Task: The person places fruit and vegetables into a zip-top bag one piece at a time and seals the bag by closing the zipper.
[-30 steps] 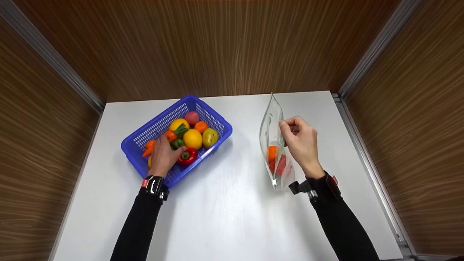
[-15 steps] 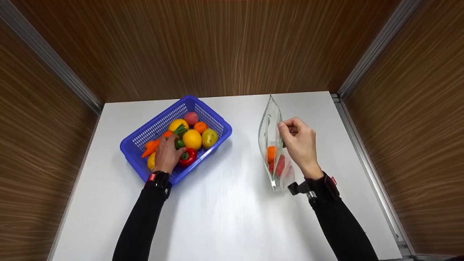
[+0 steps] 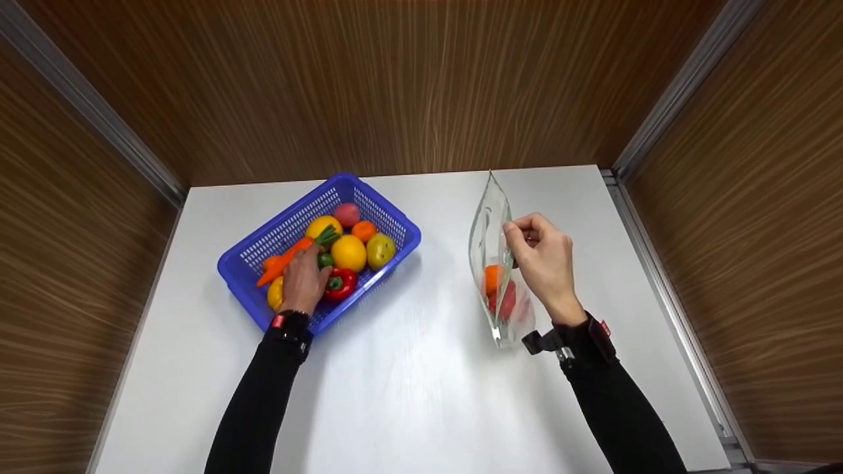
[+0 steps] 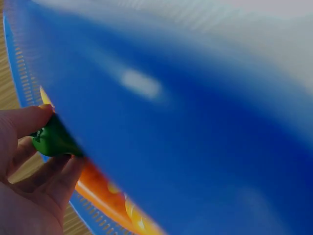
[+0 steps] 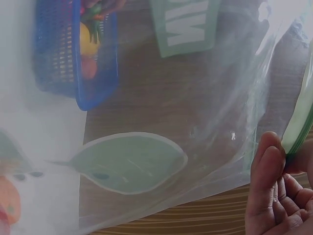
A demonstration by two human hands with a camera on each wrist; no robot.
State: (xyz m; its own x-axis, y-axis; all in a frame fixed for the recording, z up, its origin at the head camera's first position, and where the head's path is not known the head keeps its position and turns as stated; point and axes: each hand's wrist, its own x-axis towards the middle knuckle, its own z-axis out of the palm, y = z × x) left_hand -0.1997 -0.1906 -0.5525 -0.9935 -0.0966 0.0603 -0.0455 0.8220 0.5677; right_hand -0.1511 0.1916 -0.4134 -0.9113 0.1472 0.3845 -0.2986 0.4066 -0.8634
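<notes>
My left hand (image 3: 304, 283) reaches into the blue basket (image 3: 232, 276). Thumb and fingers close around a green bell pepper (image 4: 55, 139), seen best in the left wrist view, where the basket's wall hides part of it. A red bell pepper (image 3: 341, 284) lies right beside the thumb, and a carrot (image 3: 280, 266) runs along the other side of the hand. On the right, my right hand (image 3: 546, 263) pinches the top edge of a clear zip bag (image 3: 489, 227) between thumb and finger. The bag stands with its mouth parted, an orange piece (image 3: 492, 280) and red pieces (image 3: 507, 301) inside.
Also in the basket are oranges (image 3: 349, 253), a mottled yellow-green fruit (image 3: 381, 251), a small orange fruit (image 3: 363, 230), a pinkish-red fruit (image 3: 347, 214) and a yellow item (image 3: 275, 294). Wood-grain panels (image 3: 421, 85) enclose the white table (image 3: 408, 388) at the back and sides.
My left hand has shifted to the right and lower in the basket, uncovering the carrot and settling at the green bell pepper. The right hand keeps its pinch on the bag, almost still.
</notes>
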